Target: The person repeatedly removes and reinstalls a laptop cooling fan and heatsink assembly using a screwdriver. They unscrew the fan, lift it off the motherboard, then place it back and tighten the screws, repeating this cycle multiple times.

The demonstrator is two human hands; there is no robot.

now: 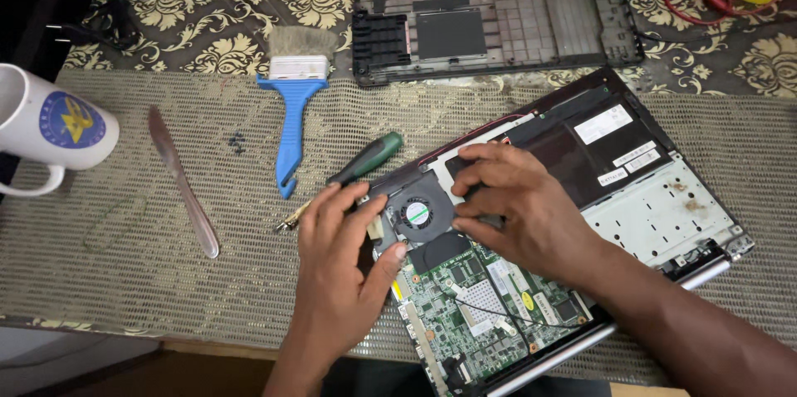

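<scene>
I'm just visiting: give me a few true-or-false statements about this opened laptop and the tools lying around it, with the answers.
1. Both hands rest on the opened laptop near its round black cooling fan. True.
2. The left hand holds the green-handled screwdriver. False: the screwdriver lies on the woven mat, beside that hand's fingertips.
3. The blue-handled paintbrush lies on the table left of the laptop. True.
4. The white mug stands at the right edge. False: it stands at the left edge.
5. The right hand holds the metal table knife. False: the knife lies alone, well left of both hands.
</scene>
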